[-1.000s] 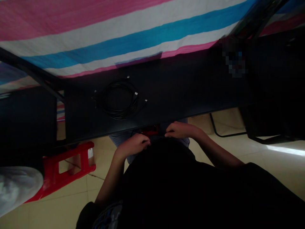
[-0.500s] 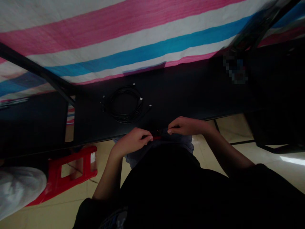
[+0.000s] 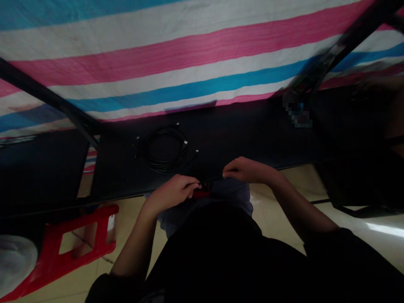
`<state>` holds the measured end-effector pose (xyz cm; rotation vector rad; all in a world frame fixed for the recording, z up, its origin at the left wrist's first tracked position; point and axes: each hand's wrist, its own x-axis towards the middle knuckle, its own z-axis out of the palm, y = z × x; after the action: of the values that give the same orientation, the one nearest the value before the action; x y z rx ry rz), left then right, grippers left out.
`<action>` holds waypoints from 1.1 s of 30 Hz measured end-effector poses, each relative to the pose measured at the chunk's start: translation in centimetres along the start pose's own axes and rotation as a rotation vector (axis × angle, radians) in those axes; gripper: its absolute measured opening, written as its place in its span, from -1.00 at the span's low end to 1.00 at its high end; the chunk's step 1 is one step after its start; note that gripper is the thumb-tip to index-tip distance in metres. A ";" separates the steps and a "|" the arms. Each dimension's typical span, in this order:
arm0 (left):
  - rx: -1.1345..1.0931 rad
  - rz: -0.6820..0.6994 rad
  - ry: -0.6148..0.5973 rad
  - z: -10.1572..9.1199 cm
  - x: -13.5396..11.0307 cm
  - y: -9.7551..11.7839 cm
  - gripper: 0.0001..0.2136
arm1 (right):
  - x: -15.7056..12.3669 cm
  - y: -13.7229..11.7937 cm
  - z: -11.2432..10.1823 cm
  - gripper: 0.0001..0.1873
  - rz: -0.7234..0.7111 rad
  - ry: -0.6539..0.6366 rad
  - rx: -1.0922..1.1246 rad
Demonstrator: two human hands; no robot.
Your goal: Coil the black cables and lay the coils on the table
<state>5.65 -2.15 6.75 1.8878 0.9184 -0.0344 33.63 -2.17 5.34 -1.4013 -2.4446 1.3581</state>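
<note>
My left hand (image 3: 176, 191) is closed in a pinch at the front edge of the black table (image 3: 240, 130), just above my lap. Level with it, my right hand (image 3: 244, 169) pinches too, thumb against fingers. A thin black cable (image 3: 214, 179) seems to run between the two hands, hard to make out against the dark table. Something small glints by the left fingertips. Beyond the left hand, a coil of black cables (image 3: 158, 170) with pale metal plugs lies on the table.
Striped pink, white and blue sheeting (image 3: 189, 54) hangs behind the table. Black frame bars (image 3: 47, 92) slant at both sides. A red plastic stool (image 3: 104, 229) stands at lower left, a pale rounded shape beside it. At far right a person's arm (image 3: 396, 113) reaches over the table.
The view has tilted up a little, so the table sits lower. Both hands keep their pinch, slightly farther apart. A person's arm has come into view at far right.
</note>
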 end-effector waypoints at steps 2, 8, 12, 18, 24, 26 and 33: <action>0.077 -0.040 0.003 0.2 0.3 -0.1 -0.70 | 0.0 0.2 0.1 -0.73 0.023 -0.005 -0.031; 0.321 -0.021 -0.234 2.4 1.9 2.1 -0.80 | 1.6 -1.1 3.5 -0.79 -0.013 -0.230 -0.019; 0.078 -0.034 -0.315 0.8 0.9 1.1 -0.77 | 0.2 0.2 2.9 -0.77 0.011 -0.239 0.087; -0.235 -0.079 -0.272 -0.5 -0.5 -1.0 -0.70 | -1.8 1.8 0.3 -0.60 0.124 -0.065 0.131; -0.034 -0.017 -0.258 1.1 1.4 0.5 -0.76 | 1.7 -1.5 3.5 -0.67 -0.015 -0.227 0.101; -0.108 -0.073 -0.254 0.6 0.8 0.1 -0.76 | 1.6 -1.1 3.3 -0.65 0.031 -0.194 0.088; -0.261 -0.095 -0.215 -1.0 -1.1 -2.2 -0.72 | -0.4 1.5 0.4 -0.52 0.072 -0.224 0.280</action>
<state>3.21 -1.53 6.00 1.5653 0.8215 -0.1637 34.72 -2.40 4.19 -1.3464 -2.2242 1.8804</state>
